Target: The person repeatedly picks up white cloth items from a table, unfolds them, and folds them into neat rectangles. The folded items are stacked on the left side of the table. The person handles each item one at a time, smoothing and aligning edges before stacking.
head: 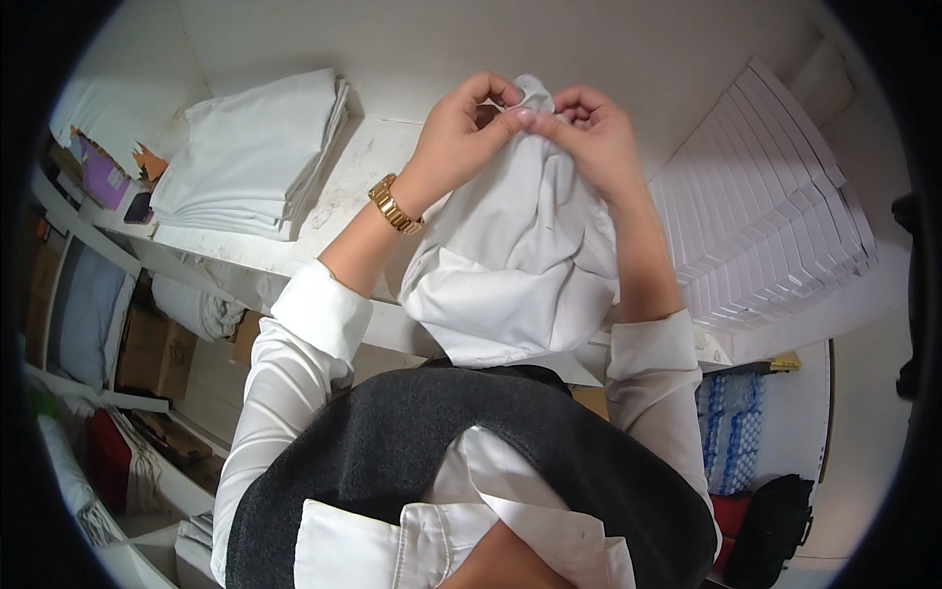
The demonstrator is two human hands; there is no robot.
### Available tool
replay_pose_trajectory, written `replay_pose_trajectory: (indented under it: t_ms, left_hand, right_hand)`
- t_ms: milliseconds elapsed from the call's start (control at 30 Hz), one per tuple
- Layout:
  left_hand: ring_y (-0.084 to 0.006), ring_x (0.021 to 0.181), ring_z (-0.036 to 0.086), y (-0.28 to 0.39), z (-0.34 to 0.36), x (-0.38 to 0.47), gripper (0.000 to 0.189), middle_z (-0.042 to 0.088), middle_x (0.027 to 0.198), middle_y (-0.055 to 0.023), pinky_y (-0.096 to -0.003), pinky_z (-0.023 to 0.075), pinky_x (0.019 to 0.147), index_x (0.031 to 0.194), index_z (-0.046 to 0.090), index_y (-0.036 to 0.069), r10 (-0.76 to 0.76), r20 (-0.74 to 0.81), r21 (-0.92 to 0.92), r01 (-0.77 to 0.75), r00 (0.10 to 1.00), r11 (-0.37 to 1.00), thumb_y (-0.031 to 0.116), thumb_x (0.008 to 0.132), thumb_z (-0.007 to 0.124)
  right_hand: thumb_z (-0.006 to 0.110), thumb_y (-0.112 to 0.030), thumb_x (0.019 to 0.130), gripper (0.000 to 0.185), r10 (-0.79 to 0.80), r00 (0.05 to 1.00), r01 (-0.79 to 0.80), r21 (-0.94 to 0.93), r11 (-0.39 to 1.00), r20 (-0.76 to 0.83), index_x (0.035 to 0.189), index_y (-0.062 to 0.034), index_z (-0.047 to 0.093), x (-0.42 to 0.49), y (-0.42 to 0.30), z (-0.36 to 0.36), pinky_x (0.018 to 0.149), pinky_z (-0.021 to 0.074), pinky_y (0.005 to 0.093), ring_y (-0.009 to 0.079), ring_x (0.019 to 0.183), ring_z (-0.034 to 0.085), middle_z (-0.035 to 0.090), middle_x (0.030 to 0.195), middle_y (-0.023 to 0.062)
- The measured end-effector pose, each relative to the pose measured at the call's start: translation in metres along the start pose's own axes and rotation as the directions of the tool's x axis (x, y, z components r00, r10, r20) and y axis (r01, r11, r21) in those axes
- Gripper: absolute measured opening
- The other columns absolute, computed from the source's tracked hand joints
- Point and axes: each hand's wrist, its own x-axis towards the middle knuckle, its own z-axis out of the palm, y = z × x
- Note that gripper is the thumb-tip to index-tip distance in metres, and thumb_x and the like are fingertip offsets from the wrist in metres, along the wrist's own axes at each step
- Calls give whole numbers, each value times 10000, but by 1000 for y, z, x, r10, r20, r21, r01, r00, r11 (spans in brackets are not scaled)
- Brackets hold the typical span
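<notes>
My left hand [471, 129] and my right hand [592, 136] pinch the gathered top edge of a white cloth [515, 243], thumbs close together. The cloth hangs in loose folds below them, and its lower end drapes past the front edge of the white shelf counter. A gold watch [394, 205] is on my left wrist. Left of my left hand, a stack of folded white cloths [250, 154] lies on the counter [353, 184]. Part of the cloth's edge is hidden behind my fingers.
Several flat white boxes [765, 199] are stacked at the right. A dark phone-like object [138, 208] and a purple packet [103, 177] sit at the far left. Below left, shelves hold a grey-blue bundle [90, 309] and a cardboard box [158, 350]. Blue-and-white bottles [736, 427] and a black bag [769, 526] are lower right.
</notes>
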Motion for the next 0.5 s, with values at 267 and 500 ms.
replay_pose_trajectory:
  t_ms: [267,500]
  left_hand:
    - [-271,686,564,9,21,-53,217,574,815,-151,-341,472,647,919,578,-8,39,179,456,-118,983,882,125,754,620]
    - [-258,714,612,-2,24,-79,358,620,885,-171,-341,491,641,974,635,-47,-419,331,397,278,846,875,232,751,621]
  right_hand:
    - [684,-127,849,138,-360,839,376,-43,926,-407,880,-31,591,-8,-51,-42,608,380,173,40,662,475,547,724,-24]
    - [642,-126,887,120,-546,620,441,-326,836,-564,883,-15,596,-23,-89,-72,629,397,162,39,704,507,598,793,2]
